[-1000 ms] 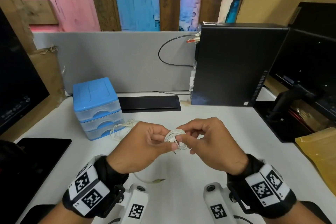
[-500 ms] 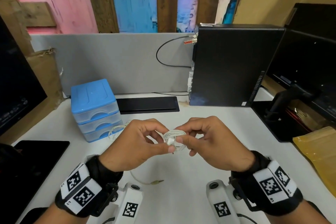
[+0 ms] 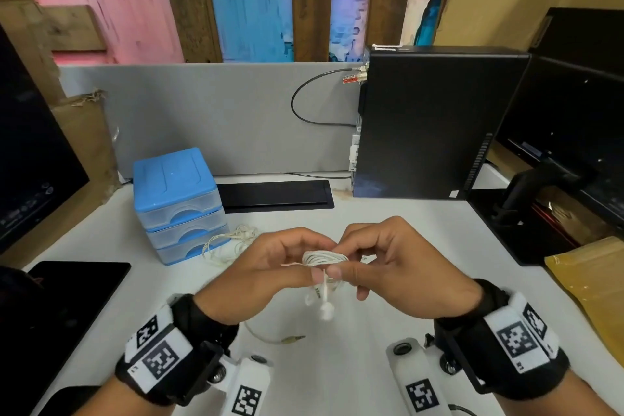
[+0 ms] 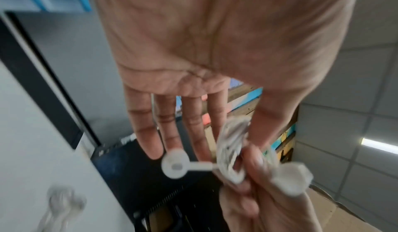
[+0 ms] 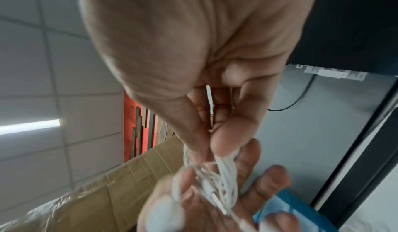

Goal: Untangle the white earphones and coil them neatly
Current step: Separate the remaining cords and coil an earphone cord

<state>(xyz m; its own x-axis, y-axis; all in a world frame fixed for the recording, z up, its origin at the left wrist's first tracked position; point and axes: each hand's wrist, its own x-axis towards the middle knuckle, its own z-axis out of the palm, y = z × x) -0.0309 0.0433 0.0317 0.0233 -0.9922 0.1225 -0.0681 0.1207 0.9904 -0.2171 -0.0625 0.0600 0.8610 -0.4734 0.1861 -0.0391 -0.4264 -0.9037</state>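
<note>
The right hand (image 3: 398, 270) pinches the wound white earphones (image 3: 324, 258) between thumb and forefinger so the loops cannot spring apart; the left hand (image 3: 270, 270) pinches the opposite side, steadying it above the bench (image 3: 371, 226), one earbud (image 3: 327, 312) dangling.

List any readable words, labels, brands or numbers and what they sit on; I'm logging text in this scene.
No text can be read.
Square black-and-white coded markers on the wristbands: patterns only, no letters.
Small white sticker on the black computer tower: too small to read.
</note>
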